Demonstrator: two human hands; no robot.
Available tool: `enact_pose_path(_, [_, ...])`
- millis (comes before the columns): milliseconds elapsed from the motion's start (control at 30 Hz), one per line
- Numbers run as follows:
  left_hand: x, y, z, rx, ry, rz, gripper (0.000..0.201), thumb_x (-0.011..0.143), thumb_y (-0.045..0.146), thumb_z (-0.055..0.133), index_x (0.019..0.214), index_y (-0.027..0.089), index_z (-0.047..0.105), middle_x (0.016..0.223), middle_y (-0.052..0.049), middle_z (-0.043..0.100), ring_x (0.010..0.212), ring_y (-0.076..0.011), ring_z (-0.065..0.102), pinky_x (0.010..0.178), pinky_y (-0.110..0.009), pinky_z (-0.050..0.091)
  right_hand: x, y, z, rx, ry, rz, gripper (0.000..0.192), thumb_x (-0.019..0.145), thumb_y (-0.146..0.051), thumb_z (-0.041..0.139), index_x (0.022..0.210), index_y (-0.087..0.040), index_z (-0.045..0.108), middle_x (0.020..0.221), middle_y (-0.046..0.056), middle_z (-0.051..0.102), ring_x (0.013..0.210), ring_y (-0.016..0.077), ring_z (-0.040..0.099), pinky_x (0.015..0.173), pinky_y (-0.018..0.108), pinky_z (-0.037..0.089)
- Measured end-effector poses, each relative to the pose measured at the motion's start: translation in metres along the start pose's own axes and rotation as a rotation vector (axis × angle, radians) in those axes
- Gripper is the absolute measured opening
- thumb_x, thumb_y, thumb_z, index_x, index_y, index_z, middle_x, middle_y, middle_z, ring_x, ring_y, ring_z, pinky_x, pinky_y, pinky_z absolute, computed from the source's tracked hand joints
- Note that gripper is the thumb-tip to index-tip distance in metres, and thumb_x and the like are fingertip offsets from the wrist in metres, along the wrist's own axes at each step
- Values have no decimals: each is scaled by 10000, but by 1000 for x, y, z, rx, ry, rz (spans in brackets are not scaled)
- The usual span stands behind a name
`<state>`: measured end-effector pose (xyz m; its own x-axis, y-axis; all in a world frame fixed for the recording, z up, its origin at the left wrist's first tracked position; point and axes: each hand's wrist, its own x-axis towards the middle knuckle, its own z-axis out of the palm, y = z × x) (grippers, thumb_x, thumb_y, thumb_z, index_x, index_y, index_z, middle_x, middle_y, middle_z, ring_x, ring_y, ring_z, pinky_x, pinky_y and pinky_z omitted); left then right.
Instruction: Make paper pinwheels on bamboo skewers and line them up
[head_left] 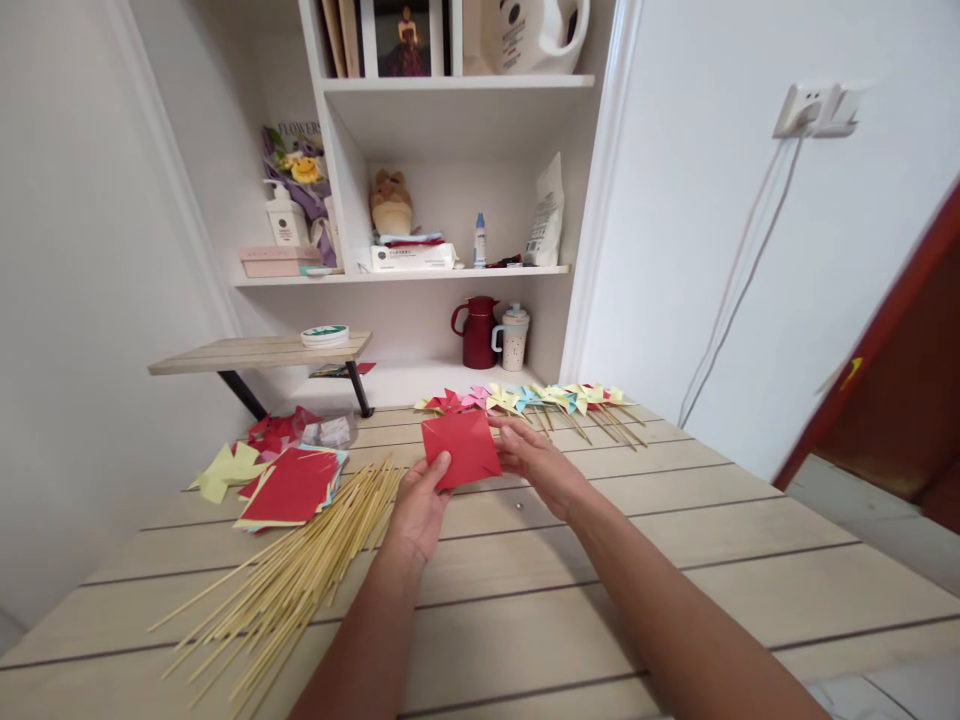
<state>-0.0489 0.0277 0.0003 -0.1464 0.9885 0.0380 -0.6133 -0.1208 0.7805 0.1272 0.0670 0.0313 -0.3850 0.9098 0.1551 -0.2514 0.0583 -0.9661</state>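
Red paper (460, 447), a square sheet, is held just above the table (600, 560), the landmark here; sticks (300, 570) fan out left of it, a paper stack (289, 488) beyond them, finished pinwheels (540, 400) at the far edge. Left hand (420, 510) pinches the lower edge, right hand (536, 462) the right corner, fingers closed on it. Judging by this, folding is under way; the next crease needs corners aligned.
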Motion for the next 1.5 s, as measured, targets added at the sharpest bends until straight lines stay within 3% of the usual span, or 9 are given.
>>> enact_pose_path(133, [-3,0,2,4,-61,-41,379,722,289,810,1046,109,728,1077,-140,753,989,-235,697,907,-335,516,2,4,-1,-9,88,-24,421,595,-391,864,931,-198,701,758,11,728,690,177,649,719,325,493])
enact_pose_path(267, [-3,-2,3,-11,-80,-72,309,776,334,766,995,118,738,1020,-125,765,903,-203,703,825,-311,539,5,4,-4,22,179,-7,320,553,-382,872,697,-180,671,665,-7,678,595,139,593,641,294,474])
enact_pose_path(600, [-3,-3,2,-23,-73,-62,254,772,332,771,942,143,753,1024,-105,762,887,-176,688,811,-290,527,6,1,-9,36,201,-12,338,531,-392,877,677,-187,651,645,-8,656,549,121,540,509,252,373])
enact_pose_path(967, [-1,-2,3,-8,-68,-6,253,725,306,805,906,138,750,949,-93,773,832,-178,698,714,-253,519,5,-3,-3,83,224,37,361,495,-358,888,679,-191,626,590,-30,640,515,114,553,521,247,421])
enact_pose_path(1100, [2,-2,3,-55,-32,-24,267,758,379,776,905,159,742,973,-88,761,900,-195,688,787,-287,521,5,-2,-1,152,212,50,378,495,-339,894,648,-194,580,600,-25,649,528,123,575,546,258,459])
enact_pose_path(1200, [2,-2,3,-99,-16,-83,475,834,601,600,970,167,736,1086,-119,724,1032,-217,646,853,-322,508,6,0,3,233,245,10,405,532,-393,876,658,-211,537,656,-17,671,597,140,622,611,274,504])
enact_pose_path(1300, [0,-4,6,-48,-85,-97,655,835,718,463,1125,180,700,1272,-136,643,1204,-243,549,878,-325,483,6,4,13,287,289,-26,431,548,-440,862,680,-223,514,692,-4,688,636,167,655,642,301,528])
enact_pose_path(1400, [-4,-9,12,-10,-143,-58,542,840,633,562,1193,236,669,1351,-92,606,1252,-239,508,894,-315,458,4,10,26,302,306,-30,434,542,-428,865,686,-221,512,673,-4,685,626,174,659,655,314,535])
enact_pose_path(1500, [-5,-13,17,1,-181,-11,390,853,475,644,1152,230,690,1281,-76,661,1179,-230,564,907,-315,448,0,15,37,300,292,-21,448,517,-387,879,677,-221,495,663,-6,688,626,181,664,694,338,545])
